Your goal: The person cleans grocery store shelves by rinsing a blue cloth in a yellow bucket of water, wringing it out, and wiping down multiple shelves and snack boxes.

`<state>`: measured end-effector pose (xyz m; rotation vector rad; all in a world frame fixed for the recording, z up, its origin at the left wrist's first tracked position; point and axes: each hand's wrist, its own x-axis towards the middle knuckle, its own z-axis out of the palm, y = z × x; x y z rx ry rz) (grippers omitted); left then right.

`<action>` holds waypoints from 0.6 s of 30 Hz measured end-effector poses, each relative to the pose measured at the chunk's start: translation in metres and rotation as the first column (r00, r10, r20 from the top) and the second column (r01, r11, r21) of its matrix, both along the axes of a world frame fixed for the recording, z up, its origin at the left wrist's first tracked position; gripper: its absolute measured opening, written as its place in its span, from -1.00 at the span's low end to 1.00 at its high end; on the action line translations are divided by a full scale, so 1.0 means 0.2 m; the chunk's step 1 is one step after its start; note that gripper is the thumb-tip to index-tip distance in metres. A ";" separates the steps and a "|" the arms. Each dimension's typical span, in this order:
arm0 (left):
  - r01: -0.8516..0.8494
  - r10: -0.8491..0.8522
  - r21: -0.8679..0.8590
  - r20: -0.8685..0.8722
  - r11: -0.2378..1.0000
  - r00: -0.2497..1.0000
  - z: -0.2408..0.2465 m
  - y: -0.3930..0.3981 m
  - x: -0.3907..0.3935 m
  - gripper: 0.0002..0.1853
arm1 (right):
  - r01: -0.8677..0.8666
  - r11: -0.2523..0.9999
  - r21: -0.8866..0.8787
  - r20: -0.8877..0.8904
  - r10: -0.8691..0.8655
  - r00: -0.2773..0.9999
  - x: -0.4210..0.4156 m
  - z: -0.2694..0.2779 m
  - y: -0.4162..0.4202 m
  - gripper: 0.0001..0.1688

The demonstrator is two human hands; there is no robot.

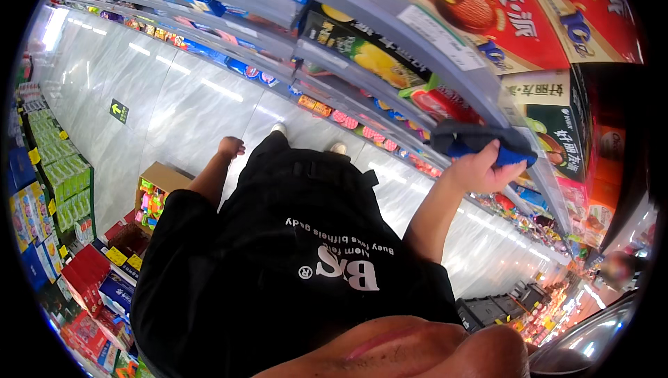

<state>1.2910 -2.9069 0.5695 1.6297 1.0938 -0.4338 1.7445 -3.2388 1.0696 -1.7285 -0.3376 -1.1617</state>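
Note:
My right hand (482, 169) grips a folded dark grey and blue cloth (469, 140). The cloth lies against the front edge of a grey metal shelf (449, 49) with a clear price-label strip. Just above the cloth, a box of watermelon-pictured snacks (443, 101) sits on a lower tier, beside a black box with yellow fruit (389, 57). Large red and cream boxes of chocolate pies (485, 7) stand on the tier above. My left hand (231, 147) hangs at my left side over the floor, its fingers curled, with nothing visible in it.
Pale marble-look tiles (172, 86) floor the aisle, with a green arrow sign (118, 111) on them. At left stand a carton of colourful toys (151, 203), stacked green packs (62, 180) and a red box (88, 273). Dark crates (496, 307) stand at lower right.

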 end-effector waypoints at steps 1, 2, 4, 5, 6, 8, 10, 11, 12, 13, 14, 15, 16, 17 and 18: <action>-0.370 0.342 -0.179 -0.170 0.912 0.924 0.37 0.00 0.21 -0.82 | 0.039 0.998 -0.059 0.015 -0.038 0.999 -0.04 -0.03 0.06 -0.67; -0.360 0.322 -0.218 -0.191 0.907 0.927 0.29 0.02 0.17 -0.82 | 0.018 0.999 -0.047 0.029 -0.017 0.999 -0.07 -0.04 0.14 -0.69; -0.374 0.324 -0.224 -0.229 0.900 0.918 0.34 0.13 0.11 -0.82 | 0.076 0.991 -0.106 0.039 -0.073 0.997 -0.11 -0.04 0.24 -0.71; -0.396 0.344 -0.210 -0.245 0.894 0.907 0.37 0.19 0.07 -0.82 | 0.106 0.985 -0.135 0.046 -0.100 0.994 -0.12 -0.05 0.28 -0.72; -0.417 0.361 -0.206 -0.261 0.885 0.895 0.38 0.21 0.04 -0.82 | 0.096 0.983 -0.153 0.072 -0.086 0.994 -0.13 -0.04 0.34 -0.74; -0.491 0.416 -0.203 -0.322 0.847 0.850 0.34 0.24 -0.05 -0.83 | 0.005 0.989 -0.149 0.084 0.007 0.996 -0.15 -0.03 0.42 -0.75; -0.542 0.448 -0.219 -0.363 0.811 0.817 0.29 0.23 -0.14 -0.84 | -0.062 0.976 -0.210 0.096 0.083 0.992 -0.16 -0.01 0.48 -0.75; -0.555 0.453 -0.237 -0.372 0.798 0.810 0.27 0.22 -0.18 -0.84 | -0.038 0.984 -0.172 0.056 0.049 0.997 -0.18 0.00 0.51 -0.74; -0.569 0.460 -0.256 -0.380 0.781 0.802 0.25 0.20 -0.21 -0.85 | -0.016 0.991 -0.135 0.018 0.019 1.000 -0.21 0.01 0.55 -0.73; -0.561 0.450 -0.253 -0.386 0.788 0.805 0.24 0.18 -0.23 -0.85 | 0.006 0.995 -0.098 -0.022 -0.008 1.000 -0.23 0.01 0.60 -0.72; -0.554 0.440 -0.250 -0.392 0.794 0.808 0.23 0.16 -0.25 -0.85 | -0.007 0.990 -0.138 0.012 0.009 1.000 -0.23 0.01 0.63 -0.72; -0.551 0.431 -0.251 -0.405 0.795 0.806 0.21 0.11 -0.28 -0.85 | -0.024 0.982 -0.187 0.039 0.031 0.999 -0.24 0.01 0.65 -0.71; -0.559 0.428 -0.269 -0.417 0.784 0.802 0.16 0.09 -0.33 -0.85 | -0.038 0.972 -0.230 0.058 0.053 0.997 -0.25 0.00 0.66 -0.70; -0.583 0.442 -0.304 -0.421 0.754 0.792 0.10 0.07 -0.37 -0.85 | -0.074 0.970 -0.233 0.037 0.085 0.996 -0.25 0.01 0.68 -0.70; -0.583 0.440 -0.317 -0.422 0.748 0.793 0.08 0.02 -0.36 -0.84 | -0.106 0.966 -0.236 0.016 0.113 0.993 -0.27 0.02 0.70 -0.71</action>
